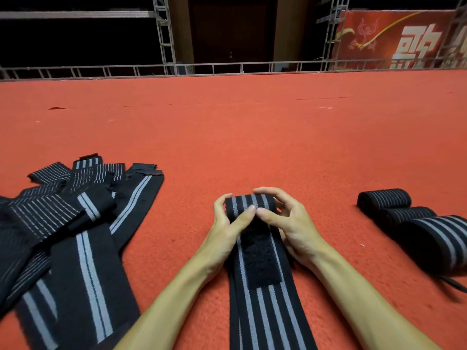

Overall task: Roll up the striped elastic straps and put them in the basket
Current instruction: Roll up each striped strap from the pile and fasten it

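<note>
A black elastic strap with grey stripes (265,311) lies on the red carpet, running from the bottom edge up to a small roll (249,204) at its far end. A black hook-and-loop patch (260,261) sits just below the roll. My left hand (227,223) grips the roll's left side, thumb on top. From the right, my right hand (285,218) curls round the roll, its thumb meeting the left thumb. A pile of unrolled striped straps (70,223) lies at the left. Three rolled straps (414,218) lie at the right. No basket is in view.
Red carpet (252,135) stretches ahead to a metal truss rail (227,68) at the far edge. A red banner (404,39) hangs at the back right, and a dark doorway lies behind the rail.
</note>
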Demonstrator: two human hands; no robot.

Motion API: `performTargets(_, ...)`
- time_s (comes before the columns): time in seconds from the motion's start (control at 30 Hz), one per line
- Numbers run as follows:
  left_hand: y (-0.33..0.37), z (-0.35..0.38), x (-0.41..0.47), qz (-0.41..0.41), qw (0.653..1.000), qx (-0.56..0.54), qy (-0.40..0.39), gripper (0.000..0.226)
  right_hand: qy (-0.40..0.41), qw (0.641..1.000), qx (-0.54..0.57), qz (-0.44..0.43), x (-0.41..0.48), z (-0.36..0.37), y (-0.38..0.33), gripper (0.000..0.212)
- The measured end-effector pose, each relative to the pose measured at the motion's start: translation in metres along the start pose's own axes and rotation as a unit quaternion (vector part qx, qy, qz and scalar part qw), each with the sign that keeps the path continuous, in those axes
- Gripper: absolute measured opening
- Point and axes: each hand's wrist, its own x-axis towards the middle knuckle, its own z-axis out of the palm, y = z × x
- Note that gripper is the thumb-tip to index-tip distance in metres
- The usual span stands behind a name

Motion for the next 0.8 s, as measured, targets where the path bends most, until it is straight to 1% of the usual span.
performTargets(0.07, -0.001, 0.0, 0.001, -0.013, 1.0, -0.018, 0.006, 0.077, -0.02, 1.0, -0.004, -0.014, 0.0, -0.003, 0.003, 0.041)
performTargets(0.17, -0.003, 0.0, 0.001, -0.007, 1.0, -0.01, 0.012, 0.062, -0.042, 0.997, -0.047, -0.032, 0.0, -0.005, 0.003, 0.043)
performTargets(0.27, -0.003, -0.001, 0.002, 0.024, 0.999, -0.03, 0.024, 0.049, -0.043, 0.996, -0.071, -0.026, -0.001, -0.006, 0.004, 0.045)
performTargets(0.4, -0.002, -0.003, 0.004, 0.084, 0.996, -0.023, 0.032, 0.04, -0.043, 0.997, -0.071, -0.01, -0.002, -0.005, 0.0, 0.048)
performTargets(0.5, -0.001, -0.005, 0.003, 0.126, 0.991, -0.003, 0.034, 0.038, -0.018, 0.996, -0.092, -0.002, 0.0, 0.0, 0.0, 0.044)
performTargets(0.57, -0.001, -0.006, 0.003, 0.14, 0.99, -0.003, 0.03, 0.041, 0.0, 0.994, -0.108, 0.019, 0.001, 0.001, 0.002, 0.049)
performTargets(0.63, -0.001, -0.007, 0.002, 0.145, 0.989, 0.003, 0.026, 0.046, 0.002, 0.989, -0.14, 0.039, 0.0, 0.006, 0.001, 0.054)
performTargets(0.7, 0.0, -0.005, 0.002, 0.145, 0.989, 0.014, 0.019, 0.05, 0.017, 0.979, -0.197, 0.043, -0.001, 0.012, -0.001, 0.06)
performTargets(0.73, 0.0, -0.005, 0.002, 0.141, 0.99, 0.02, 0.015, 0.049, 0.031, 0.975, -0.214, 0.039, -0.002, 0.013, 0.0, 0.063)
performTargets(0.8, 0.001, -0.004, 0.001, 0.13, 0.991, 0.02, 0.002, 0.045, 0.055, 0.974, -0.216, 0.035, -0.002, 0.013, 0.002, 0.061)
